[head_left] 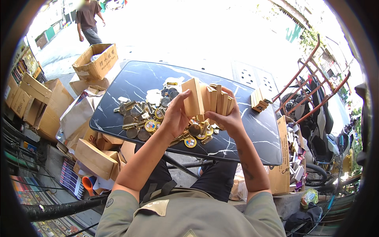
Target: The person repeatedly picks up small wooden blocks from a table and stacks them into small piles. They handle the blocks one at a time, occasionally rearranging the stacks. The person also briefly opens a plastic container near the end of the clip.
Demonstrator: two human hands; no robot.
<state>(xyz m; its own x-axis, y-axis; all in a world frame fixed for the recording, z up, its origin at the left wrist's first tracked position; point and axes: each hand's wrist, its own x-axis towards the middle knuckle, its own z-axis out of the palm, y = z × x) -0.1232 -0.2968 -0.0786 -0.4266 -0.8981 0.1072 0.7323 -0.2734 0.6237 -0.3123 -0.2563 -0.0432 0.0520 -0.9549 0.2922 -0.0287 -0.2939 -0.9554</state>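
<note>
My left hand (176, 112) grips a flat light-brown cardboard box (192, 96) at its left side. Fingers of my right hand (229, 117) wrap round a row of several thin cardboard boxes (216, 98), standing on edge side by side against the first one. Both hands are raised over a dark marble-patterned table (252, 138). Beneath and to the left of them spreads a heap of gold-coloured metal pieces and round discs (151, 125), some with colourful faces; the hands hide part of it. A small stack of similar boxes (259, 99) rests near the table's right edge.
Open cardboard cartons (95, 63) and torn cardboard (96, 158) crowd the left side. At right stand a carton full of small boxes (294, 154), a rusty red hand truck (312, 83) and a parked motorbike (319, 106). A person (87, 19) walks at the far left.
</note>
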